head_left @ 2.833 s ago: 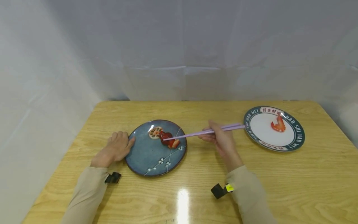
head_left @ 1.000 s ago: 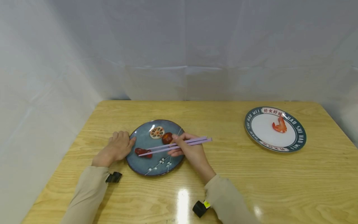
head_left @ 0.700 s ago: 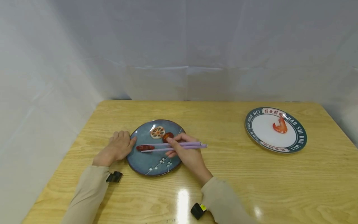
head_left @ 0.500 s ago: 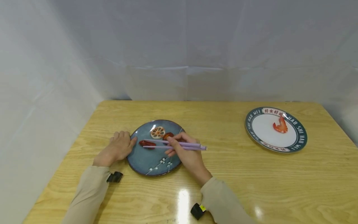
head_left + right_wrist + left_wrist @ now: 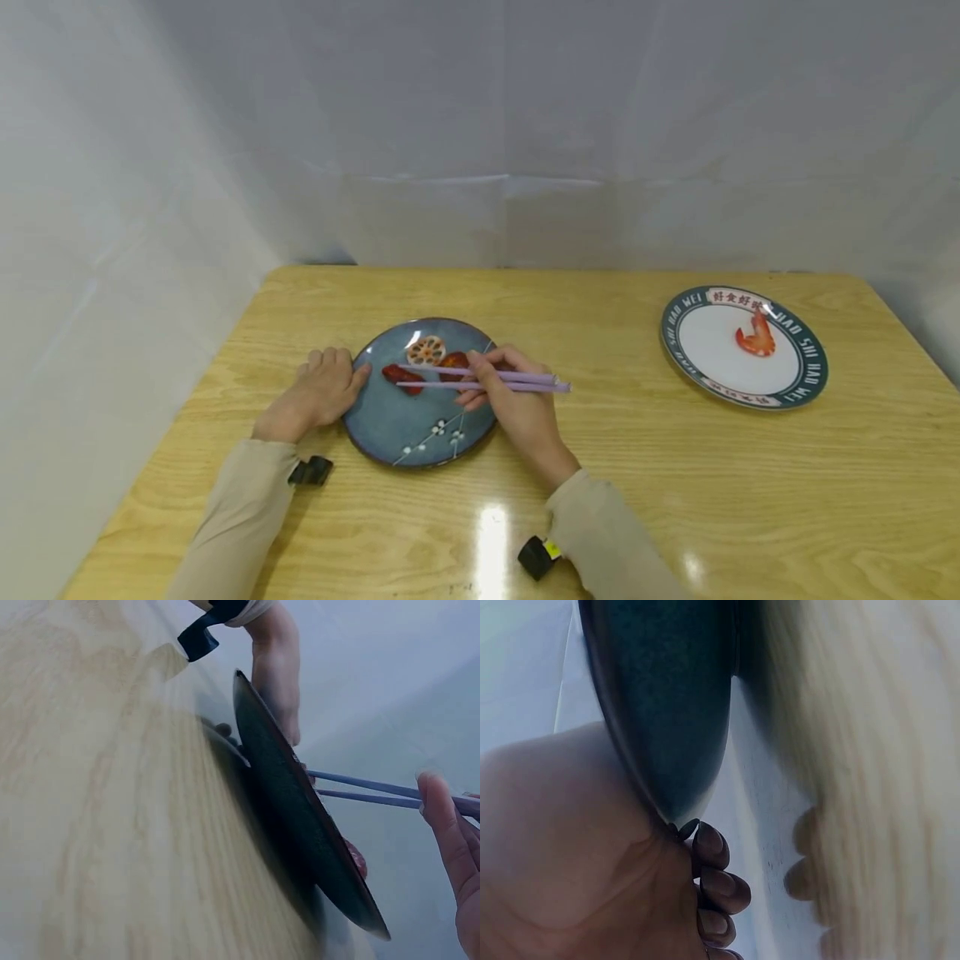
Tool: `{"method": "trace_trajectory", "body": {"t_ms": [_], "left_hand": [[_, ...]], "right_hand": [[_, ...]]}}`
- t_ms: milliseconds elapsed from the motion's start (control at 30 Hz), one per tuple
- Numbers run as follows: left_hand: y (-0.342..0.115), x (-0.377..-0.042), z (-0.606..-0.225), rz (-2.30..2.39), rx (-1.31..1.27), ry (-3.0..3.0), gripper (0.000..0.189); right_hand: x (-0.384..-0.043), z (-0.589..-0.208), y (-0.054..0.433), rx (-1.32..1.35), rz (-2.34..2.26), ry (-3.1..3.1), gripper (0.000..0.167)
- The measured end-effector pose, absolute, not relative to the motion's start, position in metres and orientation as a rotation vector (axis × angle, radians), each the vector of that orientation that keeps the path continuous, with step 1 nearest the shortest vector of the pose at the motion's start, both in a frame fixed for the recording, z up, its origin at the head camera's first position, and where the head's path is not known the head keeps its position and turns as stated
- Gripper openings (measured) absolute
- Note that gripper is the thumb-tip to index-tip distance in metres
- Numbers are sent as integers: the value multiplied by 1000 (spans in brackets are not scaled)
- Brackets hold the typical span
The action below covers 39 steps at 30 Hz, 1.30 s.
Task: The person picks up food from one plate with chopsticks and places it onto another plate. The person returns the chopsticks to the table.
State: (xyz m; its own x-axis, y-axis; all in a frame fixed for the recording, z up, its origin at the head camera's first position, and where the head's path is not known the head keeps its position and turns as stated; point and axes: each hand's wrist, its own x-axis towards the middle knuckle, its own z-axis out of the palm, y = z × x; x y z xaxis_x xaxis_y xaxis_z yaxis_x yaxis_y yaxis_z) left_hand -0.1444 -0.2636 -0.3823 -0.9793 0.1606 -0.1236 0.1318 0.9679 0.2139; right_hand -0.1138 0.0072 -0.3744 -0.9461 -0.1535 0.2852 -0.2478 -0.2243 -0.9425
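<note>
Purple chopsticks (image 5: pixel 536 387) clamped in the right hand's grip (image 5: pixel 525 414), tips at the red morsel (image 5: pixel 397 374); left hand (image 5: pixel 315 396), fingers loose, touches blue plate (image 5: pixel 386 419)!

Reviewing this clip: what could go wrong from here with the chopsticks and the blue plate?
The purple chopsticks have their tips at the glossy red piece, which might slip or twist away if pinched unevenly. The lotus slice and brownish piece lie close by and could get nudged. The left grip touches the blue plate at one side, so it may shift under a hard push.
</note>
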Motion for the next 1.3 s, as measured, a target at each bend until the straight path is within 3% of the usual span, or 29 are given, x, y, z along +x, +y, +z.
{"method": "trace_trajectory", "body": {"t_ms": [233, 700, 1300], "left_hand": [[-264, -145, -383, 308, 221, 2985, 39], [-263, -144, -385, 318, 195, 3002, 40], [-262, -143, -383, 306, 170, 3001, 40]], "right_hand": [[-121, -378, 14, 549, 2400, -1786, 35], [-128, -370, 29, 438, 2342, -1743, 25], [-137, -370, 46, 384, 2303, -1738, 27]]}}
